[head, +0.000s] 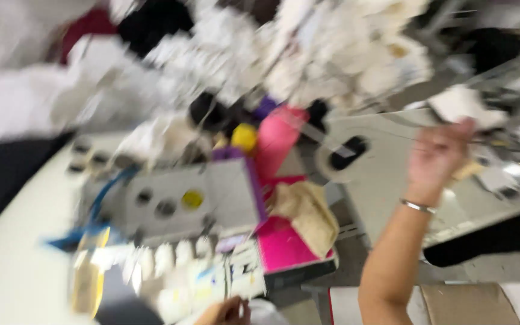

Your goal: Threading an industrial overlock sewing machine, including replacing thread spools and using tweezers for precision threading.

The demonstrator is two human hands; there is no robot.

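- Head view, much blurred by motion: the right hand (437,157) is raised at the far right, fingers curled shut on a small white scrap of fabric (461,103), which it holds above the pale grey machine bed (386,174).
- A thin silver bangle (417,207) circles the right wrist, and the bare forearm runs down to the near edge of the picture.
- Just left of that hand, a dark oval opening (349,153) shows in the machine bed.
- The left hand (227,312) shows only in part at the near edge, fingers bent at a stack of white printed labels (239,277); whether it grips them cannot be told.
- Between the two hands lies a bright pink flat board (284,247), with a crumpled beige cloth (308,216) resting on its far right corner.
- Left of the beige cloth stands a grey box with round knobs and a yellow button (192,200).
- Beyond the box are a yellow thread spool (244,137) and a pink upright cone (277,139), side by side.
- Farther off, a large heap of white fluffy fabric pieces (308,48) fills the far middle.
- At the near left, a white tabletop (13,265) stretches off, with a blue and yellow object (88,253) on it, too blurred to identify.
- A brown cardboard sheet (461,304) lies at the near right corner.
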